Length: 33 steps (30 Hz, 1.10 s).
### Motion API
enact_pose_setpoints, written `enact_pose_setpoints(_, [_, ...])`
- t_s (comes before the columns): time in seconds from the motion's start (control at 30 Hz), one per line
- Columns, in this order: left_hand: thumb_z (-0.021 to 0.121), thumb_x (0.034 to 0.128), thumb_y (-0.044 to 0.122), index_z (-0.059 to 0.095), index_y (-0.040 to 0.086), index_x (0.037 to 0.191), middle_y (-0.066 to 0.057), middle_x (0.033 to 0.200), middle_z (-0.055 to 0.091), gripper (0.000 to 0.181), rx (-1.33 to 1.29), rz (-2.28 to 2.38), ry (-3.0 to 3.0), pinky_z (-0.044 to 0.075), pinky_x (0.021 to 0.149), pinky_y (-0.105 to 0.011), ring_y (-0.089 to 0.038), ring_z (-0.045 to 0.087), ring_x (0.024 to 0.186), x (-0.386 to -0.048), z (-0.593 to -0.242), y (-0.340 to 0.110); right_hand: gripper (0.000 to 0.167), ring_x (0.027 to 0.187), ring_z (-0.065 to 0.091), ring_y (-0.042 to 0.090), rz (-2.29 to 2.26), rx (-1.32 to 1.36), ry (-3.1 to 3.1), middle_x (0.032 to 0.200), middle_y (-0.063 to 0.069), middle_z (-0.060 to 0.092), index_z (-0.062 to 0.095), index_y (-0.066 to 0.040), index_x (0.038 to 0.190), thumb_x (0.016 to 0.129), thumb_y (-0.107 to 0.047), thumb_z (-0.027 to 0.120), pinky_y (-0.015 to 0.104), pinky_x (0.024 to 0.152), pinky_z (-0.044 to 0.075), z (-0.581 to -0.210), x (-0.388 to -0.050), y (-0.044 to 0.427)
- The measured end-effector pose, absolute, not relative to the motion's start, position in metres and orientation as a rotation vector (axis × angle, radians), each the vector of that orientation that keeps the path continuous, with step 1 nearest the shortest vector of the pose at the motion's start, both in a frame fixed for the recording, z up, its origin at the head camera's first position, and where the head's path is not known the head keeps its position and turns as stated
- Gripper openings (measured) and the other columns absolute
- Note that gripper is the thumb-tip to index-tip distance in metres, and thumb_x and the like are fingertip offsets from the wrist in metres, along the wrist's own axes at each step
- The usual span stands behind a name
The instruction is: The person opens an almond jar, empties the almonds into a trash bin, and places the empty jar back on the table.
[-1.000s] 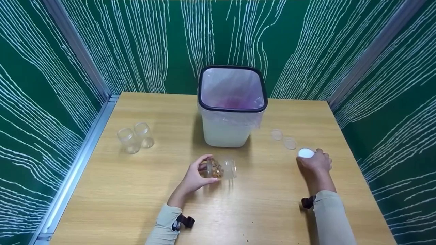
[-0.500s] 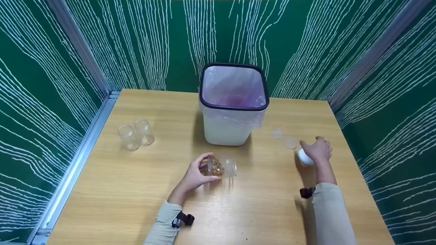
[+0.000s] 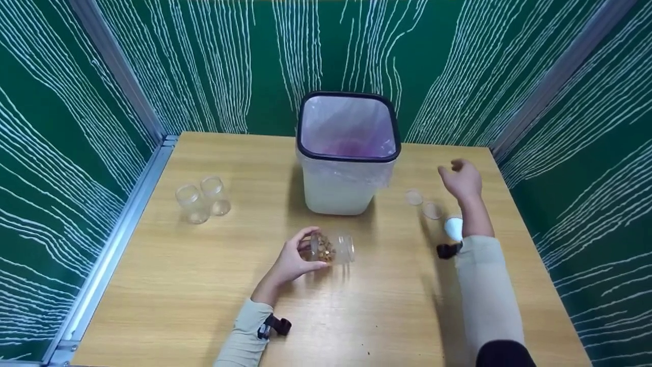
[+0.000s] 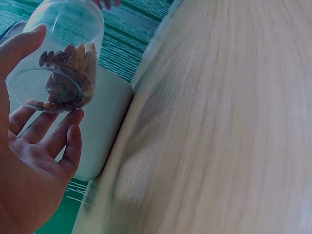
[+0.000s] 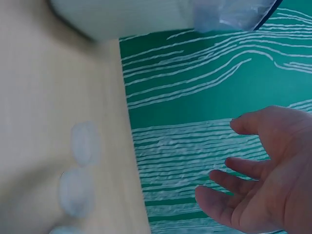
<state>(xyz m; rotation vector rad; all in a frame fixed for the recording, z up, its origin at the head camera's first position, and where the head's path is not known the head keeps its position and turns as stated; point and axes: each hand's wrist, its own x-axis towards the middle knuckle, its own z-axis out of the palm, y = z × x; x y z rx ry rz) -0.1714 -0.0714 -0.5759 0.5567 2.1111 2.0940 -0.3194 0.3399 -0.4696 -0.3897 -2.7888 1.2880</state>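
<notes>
My left hand [image 3: 291,262] grips a clear jar [image 3: 344,248] by its base end, thumb on one side and fingers on the other. The jar lies on its side in the hand, mouth to the right. Brown nut-like pieces [image 4: 68,75] sit toward its base; their exact kind is unclear. My right hand [image 3: 462,181] holds nothing, fingers loosely bent, above the table's back right. Below the right wrist lies a white screw lid [image 3: 453,229], partly hidden by the arm. Two clear discs [image 3: 414,197] lie flat just behind the lid.
A white bin [image 3: 338,191] with a black rim and a plastic liner stands at the back middle. Two clear jars [image 3: 192,205] stand upright at the left. Green walls with white lines [image 3: 285,56] enclose the wooden table [image 3: 204,285].
My right hand has let go of the white lid, lifted off it and moved away toward the back. The left hand and its jar have stayed in place.
</notes>
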Motion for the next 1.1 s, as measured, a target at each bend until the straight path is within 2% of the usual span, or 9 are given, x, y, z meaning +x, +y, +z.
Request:
enact_pose_setpoints(0.33, [0.085, 0.0693, 0.000, 0.045, 0.000, 0.139, -0.029, 0.136, 0.046, 0.080, 0.554, 2.093, 2.098, 0.049, 0.093, -0.039, -0.032, 0.057, 0.115, -0.171, -0.576, -0.072, 0.063, 0.123, 0.048, 0.032, 1.417, -0.287, -2.736, 0.138, 0.020, 0.046, 0.040, -0.003, 0.144, 0.095, -0.040, 0.058, 0.043, 0.098, 0.045, -0.434, -0.345, 0.303])
enact_pose_setpoints(0.7, [0.087, 0.0688, 0.003, 0.045, 0.000, 0.138, -0.022, 0.133, 0.051, 0.081, 0.536, 2.078, 2.122, 0.049, 0.093, -0.041, -0.033, 0.058, 0.112, -0.168, -0.573, -0.072, 0.055, 0.120, 0.051, 0.024, 1.484, -0.179, -2.701, 0.135, 0.015, 0.052, 0.046, -0.009, 0.142, 0.095, -0.035, 0.060, 0.039, 0.098, 0.045, -0.404, -0.361, 0.266])
enact_pose_setpoints(0.93, [0.087, 0.0679, 0.002, 0.045, 0.000, 0.138, -0.025, 0.132, 0.050, 0.082, 0.521, 2.099, 2.100, 0.048, 0.094, -0.046, -0.034, 0.058, 0.112, -0.168, -0.576, -0.072, 0.059, 0.125, 0.048, 0.024, 1.559, -0.094, -2.701, 0.141, 0.011, 0.048, 0.045, -0.016, 0.144, 0.094, -0.043, 0.061, 0.041, 0.101, 0.043, -0.392, -0.365, 0.248])
enact_pose_setpoints(1.1, [0.087, 0.0683, 0.003, 0.046, 0.001, 0.138, -0.024, 0.134, 0.049, 0.081, 0.528, 2.099, 2.106, 0.048, 0.095, -0.044, -0.034, 0.058, 0.113, -0.167, -0.578, -0.073, 0.063, 0.129, 0.045, 0.023, 1.579, -0.018, -2.717, 0.143, 0.011, 0.046, 0.043, -0.018, 0.146, 0.092, -0.045, 0.063, 0.041, 0.102, 0.043, -0.389, -0.367, 0.241])
